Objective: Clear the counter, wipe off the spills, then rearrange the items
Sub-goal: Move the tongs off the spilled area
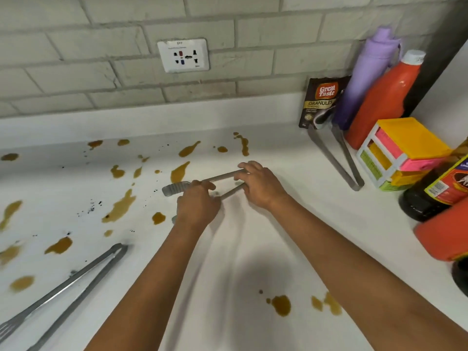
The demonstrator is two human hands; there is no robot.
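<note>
I'm on the clearing step, w/ both hands down on a pair of tongs (217, 184) mid-counter. My left hand (197, 203) has fingers curled round the arms near the ridged head end, which points left. My right hand (260, 184) pinches the two arms further toward the hinge side, fingers bent over them; hinge itself is hidden under that hand, so can't tell if it's locked. The tongs sit low over the counter (253, 236); can't tell whether they touch it.

Brown spills (119, 206) are spread over the left half and back of the counter, plus a few blots (281, 304) near the front edge betw. my forearms. Black specks are scattered among them. Nothing wiped yet by the look of it, so I judge the task is early: still clearing, wipe and rearrange both to come.

A second pair of tongs (76, 279) lies front-left, touching the spill zone. A third pair (339, 158) rests at the right, just beside the stacked colourful box (405, 153). Behind that: coffee pouch (321, 102), purple bottle (369, 72), orange bottle (387, 97), all against the wall. A dark bottle (440, 188) stands at the right edge.

Next move, as I see it: squeeze the arms together, lift clear of the wet patches and park them at the right w/ the other stuff, w/o dragging thru the brown spots. Then the front-left pair needs the same. No cloth is in view, so I'd have to find one before wiping.
</note>
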